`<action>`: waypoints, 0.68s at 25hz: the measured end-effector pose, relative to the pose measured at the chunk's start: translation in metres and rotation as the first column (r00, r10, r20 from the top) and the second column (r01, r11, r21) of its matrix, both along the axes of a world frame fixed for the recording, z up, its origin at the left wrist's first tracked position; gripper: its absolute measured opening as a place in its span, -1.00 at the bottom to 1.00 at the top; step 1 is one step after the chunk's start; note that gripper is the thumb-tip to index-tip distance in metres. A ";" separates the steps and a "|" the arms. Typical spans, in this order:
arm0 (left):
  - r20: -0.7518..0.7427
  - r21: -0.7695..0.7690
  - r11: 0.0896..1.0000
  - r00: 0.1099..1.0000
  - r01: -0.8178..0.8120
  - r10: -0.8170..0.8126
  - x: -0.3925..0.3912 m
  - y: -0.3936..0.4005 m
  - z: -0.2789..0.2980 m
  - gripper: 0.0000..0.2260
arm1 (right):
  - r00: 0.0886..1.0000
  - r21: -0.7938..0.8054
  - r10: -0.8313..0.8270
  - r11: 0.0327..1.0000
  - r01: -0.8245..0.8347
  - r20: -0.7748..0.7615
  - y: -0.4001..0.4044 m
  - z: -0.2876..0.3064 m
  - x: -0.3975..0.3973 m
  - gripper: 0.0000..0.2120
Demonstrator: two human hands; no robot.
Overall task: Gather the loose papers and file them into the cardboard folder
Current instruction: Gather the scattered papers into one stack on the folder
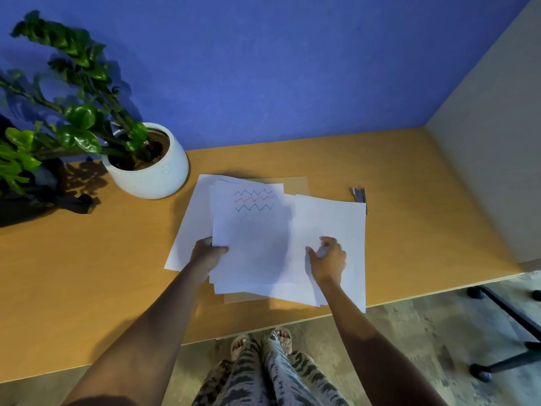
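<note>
Wood desk (87, 273) w/ blue wall behind. I see my left hand (208, 254) pinching the papers (251, 238) near the front edge, over the folder (295, 184). Right hand (329, 259) half open, on a sheet.

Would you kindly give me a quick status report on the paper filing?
Left hand gripping the sheet stack. Right hand open, above the loose sheet. Cardboard folder under the papers, mostly covered. Pens beside, not in the way.
</note>
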State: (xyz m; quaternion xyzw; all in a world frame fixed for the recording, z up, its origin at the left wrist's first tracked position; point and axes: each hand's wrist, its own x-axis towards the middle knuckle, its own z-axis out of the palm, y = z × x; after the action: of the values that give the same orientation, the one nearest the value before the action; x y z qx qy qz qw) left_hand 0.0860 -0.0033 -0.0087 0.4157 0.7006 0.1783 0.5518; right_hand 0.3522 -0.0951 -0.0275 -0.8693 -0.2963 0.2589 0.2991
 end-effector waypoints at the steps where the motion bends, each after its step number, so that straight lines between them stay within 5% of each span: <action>1: -0.008 0.014 1.000 1.000 0.025 -0.025 0.001 0.000 0.000 -0.65 | 0.992 -0.079 -0.071 0.994 0.080 0.107 -0.002 -0.001 0.010 -0.45; 4: -0.034 0.035 0.998 0.998 0.060 -0.059 0.002 -0.001 -0.001 -0.61 | 0.949 -0.281 -0.278 0.908 0.311 0.152 -0.009 0.001 0.035 -0.12; 8: -0.055 0.029 0.996 0.995 0.085 -0.083 0.001 -0.003 -0.004 -0.60 | 0.942 -0.364 -0.320 0.869 0.335 0.102 -0.012 0.004 0.051 0.07; 13: -0.095 0.028 0.995 0.991 0.095 -0.092 -0.002 -0.003 -0.005 -0.60 | 0.948 -0.245 -0.318 0.919 0.308 0.001 -0.008 0.005 0.055 -0.14; 17: -0.112 0.030 0.995 0.990 0.092 -0.088 -0.003 -0.005 -0.003 -0.66 | 0.937 -0.149 -0.346 0.925 0.349 0.046 -0.006 0.007 0.054 -0.58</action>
State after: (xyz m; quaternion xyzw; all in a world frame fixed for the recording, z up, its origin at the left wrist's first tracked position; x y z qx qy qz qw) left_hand 0.0828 -0.0081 -0.0112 0.4658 0.7074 0.1422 0.5123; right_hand 0.4060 -0.1013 -0.0204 -0.9310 -0.1194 0.2160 0.2688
